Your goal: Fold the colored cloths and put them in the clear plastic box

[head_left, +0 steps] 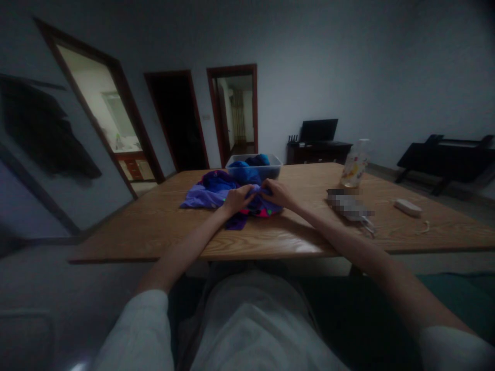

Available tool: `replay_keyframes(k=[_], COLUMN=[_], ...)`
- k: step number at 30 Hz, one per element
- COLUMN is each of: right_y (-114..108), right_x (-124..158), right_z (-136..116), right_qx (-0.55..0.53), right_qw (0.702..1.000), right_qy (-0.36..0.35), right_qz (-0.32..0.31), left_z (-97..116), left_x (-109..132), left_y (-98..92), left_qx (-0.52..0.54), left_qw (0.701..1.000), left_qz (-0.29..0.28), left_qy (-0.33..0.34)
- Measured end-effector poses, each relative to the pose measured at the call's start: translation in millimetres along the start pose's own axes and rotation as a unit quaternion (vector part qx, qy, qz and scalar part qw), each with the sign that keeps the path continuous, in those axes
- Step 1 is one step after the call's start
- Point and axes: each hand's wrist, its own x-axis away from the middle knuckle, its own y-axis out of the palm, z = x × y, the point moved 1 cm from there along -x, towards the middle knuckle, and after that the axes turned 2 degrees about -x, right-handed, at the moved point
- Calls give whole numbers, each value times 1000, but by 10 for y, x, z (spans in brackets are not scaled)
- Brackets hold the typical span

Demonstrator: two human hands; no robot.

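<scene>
A purple and blue garment [211, 195] with pink trim lies crumpled on the wooden table [162, 226] in front of me. My left hand [236, 199] is closed, fingers curled into the cloth near its middle. My right hand [277, 194] rests just to the right of it, fingers also pinched on the same cloth. The two hands nearly touch. Behind the garment stands a clear plastic bin [270, 170] holding blue cloth [251, 164].
A clear bottle [353, 166] with a printed label stands at the right of the table, a blurred-out object [350, 206] in front of it, and a small white box [407, 207] farther right. Doorways, a dark cabinet with a monitor [319, 130] and a black bench lie beyond.
</scene>
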Motion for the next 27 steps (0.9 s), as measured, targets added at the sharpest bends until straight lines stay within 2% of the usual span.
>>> replay_keyframes(k=[5, 9, 14, 18, 21, 27], right_y=[30, 73, 60, 39, 36, -20], right_x=[5, 5, 4, 4, 2, -13], right_z=[38, 79, 63, 30, 17, -62], right_qx=[28, 40, 39, 40, 37, 13], right_qw=[998, 995, 993, 992, 992, 994], right_qy=[-53, -86, -109, -118, -116, -110], right_qz=[-12, -18, 4, 18, 19, 16], left_z=[55, 59, 19, 17, 27, 2], left_x=[-21, -64, -71, -47, -42, -45], left_y=[-51, -111, -11, 100, 111, 103], left_qx=[-3, -19, 14, 59, 71, 30], left_qw=[1000, 997, 997, 997, 997, 998], left_qz=[17, 51, 0, -35, -40, -30], left_qy=[8, 51, 77, 33, 8, 41])
